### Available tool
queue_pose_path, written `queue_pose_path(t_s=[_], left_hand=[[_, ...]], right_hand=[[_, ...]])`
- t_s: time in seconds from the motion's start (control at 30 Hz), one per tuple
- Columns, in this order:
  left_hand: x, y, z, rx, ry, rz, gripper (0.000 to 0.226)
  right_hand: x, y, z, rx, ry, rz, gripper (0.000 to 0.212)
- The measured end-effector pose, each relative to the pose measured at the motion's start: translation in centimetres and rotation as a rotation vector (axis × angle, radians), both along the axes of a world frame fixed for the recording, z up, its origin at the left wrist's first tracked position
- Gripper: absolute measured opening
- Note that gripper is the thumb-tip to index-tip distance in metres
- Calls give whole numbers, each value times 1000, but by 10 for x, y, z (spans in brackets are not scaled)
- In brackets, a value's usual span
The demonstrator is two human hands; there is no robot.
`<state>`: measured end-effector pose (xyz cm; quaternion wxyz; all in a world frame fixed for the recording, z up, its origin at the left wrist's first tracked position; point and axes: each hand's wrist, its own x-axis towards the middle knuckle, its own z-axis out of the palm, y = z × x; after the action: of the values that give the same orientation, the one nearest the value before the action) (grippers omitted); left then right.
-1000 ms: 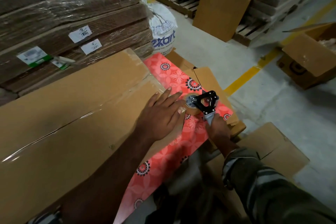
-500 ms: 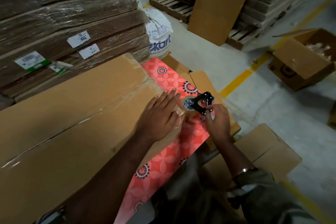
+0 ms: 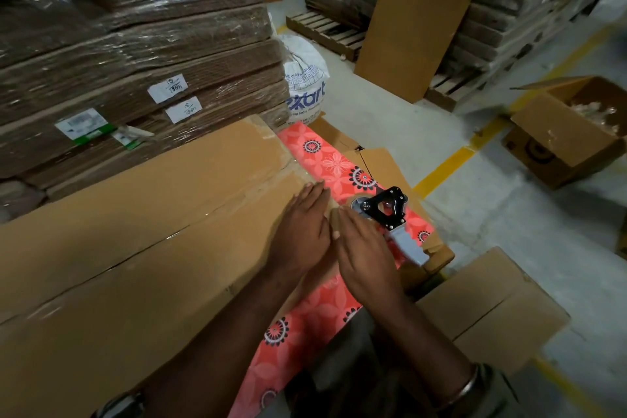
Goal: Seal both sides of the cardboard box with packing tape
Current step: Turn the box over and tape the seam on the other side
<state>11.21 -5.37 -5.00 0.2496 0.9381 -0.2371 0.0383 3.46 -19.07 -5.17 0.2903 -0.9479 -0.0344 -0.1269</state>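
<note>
A long flat cardboard box (image 3: 142, 248) lies across the left half of the view, with clear tape running along its centre seam. My left hand (image 3: 303, 231) lies flat, fingers together, on the box's right end. Beside it my right hand (image 3: 364, 251) presses flat on the same end, holding nothing. The tape dispenser (image 3: 386, 214), black frame with a grey handle, rests by itself on the red floral sheet (image 3: 325, 159) just right of my hands.
Wrapped stacks of flat cardboard (image 3: 135, 54) rise behind the box. A white sack (image 3: 303, 78) stands at the back. An open carton (image 3: 566, 132) sits at right past a yellow floor line (image 3: 444, 163). Another cardboard box (image 3: 488, 309) is near my right arm.
My right hand let go of the tape dispenser, which now rests on the floral sheet, and moved left onto the box end beside my left hand.
</note>
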Motion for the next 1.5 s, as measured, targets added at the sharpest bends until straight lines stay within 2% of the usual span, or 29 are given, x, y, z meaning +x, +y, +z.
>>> queue_pose_path(t_s=[0.13, 0.2, 0.33, 0.5, 0.63, 0.8, 1.0, 1.23, 1.4, 1.5], left_hand=[[3, 6, 7, -202, 71, 59, 67], [10, 14, 11, -227, 94, 61, 68], [45, 50, 5, -62, -14, 66, 62], [91, 112, 7, 165, -110, 187, 61], [117, 146, 3, 245, -55, 235, 72], [117, 148, -10, 255, -95, 257, 65], [117, 148, -14, 241, -99, 271, 65], [116, 148, -12, 247, -83, 268, 66], [119, 150, -11, 264, -65, 271, 66], [120, 151, -11, 270, -70, 264, 65]], right_hand=[[25, -1, 13, -13, 39, 66, 37], [41, 1, 18, -19, 114, 94, 38], [75, 8, 25, 77, 236, 87, 28], [122, 23, 36, 269, 406, 50, 39], [158, 42, 39, 281, 458, 29, 47], [206, 68, 43, 264, 499, 18, 61], [253, 96, 44, 187, 488, 58, 52], [317, 117, 51, 194, 473, 33, 38], [346, 123, 45, 137, 459, 41, 36], [350, 124, 42, 259, 430, -3, 23]])
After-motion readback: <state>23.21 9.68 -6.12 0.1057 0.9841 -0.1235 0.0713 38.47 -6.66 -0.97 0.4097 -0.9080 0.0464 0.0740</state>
